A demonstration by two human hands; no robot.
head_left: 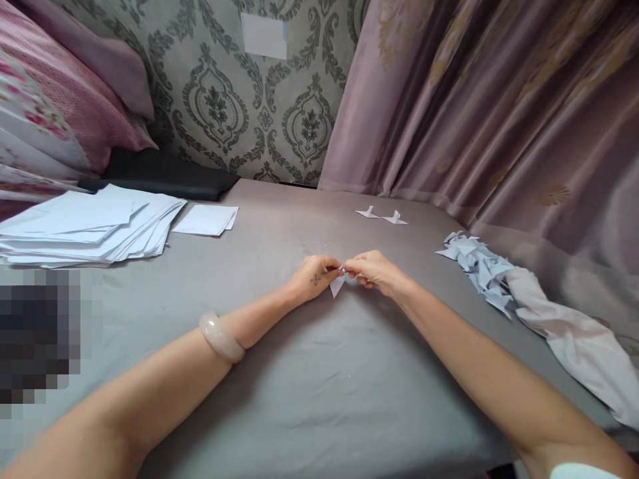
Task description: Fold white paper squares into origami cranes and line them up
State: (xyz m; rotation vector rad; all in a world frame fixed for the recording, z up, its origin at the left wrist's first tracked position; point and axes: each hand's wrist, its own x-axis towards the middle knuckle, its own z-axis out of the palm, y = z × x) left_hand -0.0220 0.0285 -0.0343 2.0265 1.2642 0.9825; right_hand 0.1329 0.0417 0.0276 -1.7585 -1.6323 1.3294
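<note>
Paper (337,285) points its visible tip nearward, slightly left.

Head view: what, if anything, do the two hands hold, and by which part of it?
The left hand and right hand pinch a small white paper at its upper end; its pointed tip is free.
</note>
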